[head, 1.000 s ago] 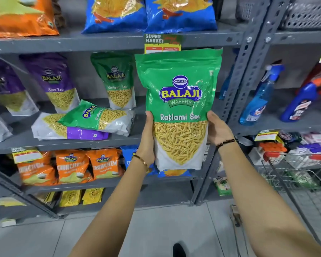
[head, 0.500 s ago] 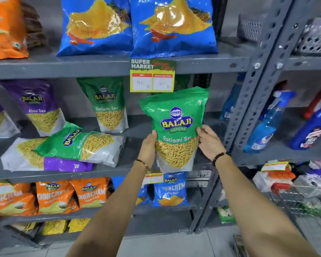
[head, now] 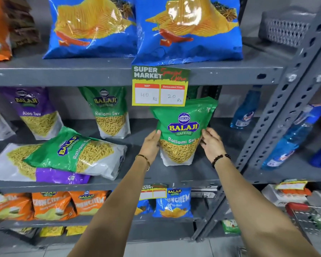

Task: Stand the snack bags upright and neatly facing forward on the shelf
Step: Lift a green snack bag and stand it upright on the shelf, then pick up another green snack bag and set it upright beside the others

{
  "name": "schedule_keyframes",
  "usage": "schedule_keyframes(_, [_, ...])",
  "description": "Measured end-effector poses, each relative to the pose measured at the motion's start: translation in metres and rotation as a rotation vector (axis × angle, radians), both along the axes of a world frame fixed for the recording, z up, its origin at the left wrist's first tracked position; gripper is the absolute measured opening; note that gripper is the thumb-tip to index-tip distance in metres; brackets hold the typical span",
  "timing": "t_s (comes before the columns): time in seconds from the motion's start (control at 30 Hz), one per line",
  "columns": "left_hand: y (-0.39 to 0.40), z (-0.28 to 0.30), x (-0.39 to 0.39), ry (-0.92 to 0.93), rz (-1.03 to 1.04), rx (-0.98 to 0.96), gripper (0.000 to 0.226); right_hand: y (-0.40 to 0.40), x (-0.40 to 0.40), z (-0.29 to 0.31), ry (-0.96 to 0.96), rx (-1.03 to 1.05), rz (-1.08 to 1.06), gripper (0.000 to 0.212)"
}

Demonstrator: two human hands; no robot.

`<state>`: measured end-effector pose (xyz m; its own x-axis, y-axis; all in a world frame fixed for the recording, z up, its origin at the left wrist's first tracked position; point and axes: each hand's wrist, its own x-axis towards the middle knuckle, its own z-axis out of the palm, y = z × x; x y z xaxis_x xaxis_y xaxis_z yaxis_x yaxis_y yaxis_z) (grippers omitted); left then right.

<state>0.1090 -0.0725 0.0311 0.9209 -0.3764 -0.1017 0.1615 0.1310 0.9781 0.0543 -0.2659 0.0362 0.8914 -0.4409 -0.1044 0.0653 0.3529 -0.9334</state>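
Observation:
A green Ratlami Sev bag (head: 182, 127) stands upright on the grey middle shelf (head: 174, 173), label facing me. My left hand (head: 151, 145) grips its left side. My right hand (head: 210, 143) rests against its right side with fingers spread. Another green Ratlami Sev bag (head: 110, 112) stands upright further left, and a purple Aloo Sev bag (head: 35, 112) leans at the back. A third green bag (head: 76, 153) lies flat on top of a purple bag (head: 44, 175) lying on its side.
A price tag (head: 159, 86) hangs from the upper shelf just above the held bag. Blue chip bags (head: 189, 28) stand above. Orange and blue bags (head: 172, 203) fill the shelf below. A slotted upright (head: 278, 115) and spray bottles (head: 293, 136) stand at the right.
Both hands carried the green bag forward from in front of the shelf and set it down on the middle shelf under the price tag. The view moved closer.

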Motion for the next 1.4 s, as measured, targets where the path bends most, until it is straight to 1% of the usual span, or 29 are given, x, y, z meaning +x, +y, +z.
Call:
schedule_keyframes(0.1, [0.007,0.002,0.002,0.047,-0.014,-0.039,0.035,0.005,-0.003,0.001,0.020,0.026,-0.047,0.015])
schedule_keyframes(0.23, [0.030,-0.002,-0.010,0.148,0.013,-0.015,0.043,0.019,-0.014,0.001,0.077,0.078,-0.157,0.015])
schedule_keyframes(0.27, [0.039,-0.001,-0.016,0.169,0.001,0.000,0.050,0.026,-0.018,0.000,0.106,0.097,-0.216,0.018])
schedule_keyframes(0.33, [0.058,-0.002,-0.028,0.211,-0.025,0.004,0.062,0.043,-0.027,-0.002,0.176,0.149,-0.361,0.033])
schedule_keyframes(0.37, [0.068,-0.004,-0.035,0.239,-0.035,-0.014,0.065,0.054,-0.033,-0.004,0.209,0.176,-0.423,0.037])
schedule_keyframes(0.4, [0.079,-0.004,-0.043,0.269,-0.043,-0.032,0.067,0.065,-0.038,-0.007,0.237,0.197,-0.466,0.038])
schedule_keyframes(0.47, [0.101,-0.008,-0.061,0.335,-0.060,-0.081,0.069,0.091,-0.048,-0.015,0.289,0.184,-0.482,0.037])
schedule_keyframes(0.57, [0.136,-0.016,-0.084,0.449,-0.040,-0.130,0.071,0.138,-0.056,-0.022,0.371,0.134,-0.400,0.035])
schedule_keyframes(0.63, [0.159,-0.020,-0.094,0.506,0.004,-0.134,0.072,0.170,-0.055,-0.021,0.395,0.093,-0.277,0.039])
schedule_keyframes(0.73, [0.187,-0.021,-0.098,0.561,0.134,-0.150,0.073,0.210,-0.041,-0.014,0.414,-0.140,-0.053,0.037])
schedule_keyframes(0.87, [0.211,-0.013,-0.081,0.580,0.314,-0.244,0.072,0.244,-0.006,0.001,0.345,-0.474,0.102,0.034])
schedule_keyframes(0.97, [0.215,-0.007,-0.065,0.570,0.421,-0.292,0.071,0.260,0.027,0.010,0.317,-0.640,0.202,0.034])
schedule_keyframes(1.1, [0.210,-0.001,-0.045,0.616,0.591,-0.347,0.068,0.276,0.070,0.012,0.335,-0.754,0.345,0.038])
schedule_keyframes(1.23, [0.203,-0.004,-0.022,0.665,0.730,-0.428,0.073,0.283,0.114,0.003,0.369,-0.904,0.409,0.038])
schedule_keyframes(1.33, [0.199,-0.008,-0.004,0.679,0.786,-0.483,0.072,0.279,0.146,-0.004,0.460,-1.026,0.496,0.039])
schedule_keyframes(1.4, [0.198,-0.007,0.003,0.692,0.822,-0.526,0.070,0.277,0.163,-0.009,0.524,-1.060,0.591,0.044])
